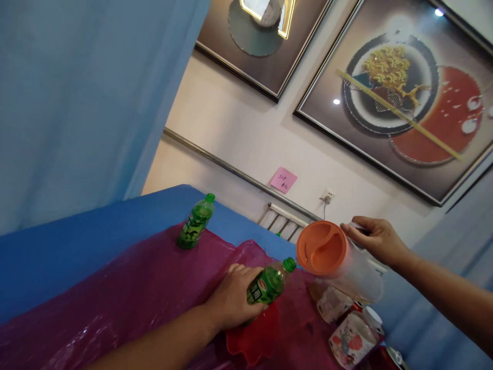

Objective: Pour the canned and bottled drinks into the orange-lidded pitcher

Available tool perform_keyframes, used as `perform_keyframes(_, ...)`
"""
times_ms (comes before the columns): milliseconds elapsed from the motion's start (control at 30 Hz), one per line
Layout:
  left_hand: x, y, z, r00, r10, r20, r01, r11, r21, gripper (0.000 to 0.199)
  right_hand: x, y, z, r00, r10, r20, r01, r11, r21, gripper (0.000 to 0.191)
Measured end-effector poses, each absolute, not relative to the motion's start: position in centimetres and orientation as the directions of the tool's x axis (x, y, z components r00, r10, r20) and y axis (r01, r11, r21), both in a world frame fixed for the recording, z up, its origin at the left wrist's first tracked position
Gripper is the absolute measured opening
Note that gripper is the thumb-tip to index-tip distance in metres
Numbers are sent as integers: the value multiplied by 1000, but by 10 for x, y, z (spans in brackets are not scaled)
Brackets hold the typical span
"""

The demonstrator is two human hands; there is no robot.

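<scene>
head view, tilted, looks down close over the table (77, 246) toward the wall (231, 128).

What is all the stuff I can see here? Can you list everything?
bottles: 2, green with green caps; one stands far back on the sheet, one is in the left hand
pitcher: 1, clear with an orange lid, tilted, held by the right hand
dish: 1, red, under the left hand
jars: 2, clear, one patterned with a white lid; near the right edge of the table
sheet: 1, magenta plastic, over the table
table cover: 1, blue
note: 1, pink, on the wall
pictures: 2, framed, on the wall
left hand: grips the near bottle
right hand: holds the pitcher's handle
</scene>
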State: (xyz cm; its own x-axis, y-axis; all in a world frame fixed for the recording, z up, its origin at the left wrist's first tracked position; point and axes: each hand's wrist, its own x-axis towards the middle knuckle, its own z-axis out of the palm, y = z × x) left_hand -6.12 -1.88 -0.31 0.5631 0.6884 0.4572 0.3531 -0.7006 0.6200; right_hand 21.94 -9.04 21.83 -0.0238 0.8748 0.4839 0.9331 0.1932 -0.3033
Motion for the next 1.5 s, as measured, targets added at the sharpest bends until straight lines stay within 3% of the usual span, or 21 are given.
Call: perform_keyframes(1500,-58,-13,-3,529,712,461,335,-675,658,61,212,-82,225,-67,856,513,939,227,-257,50)
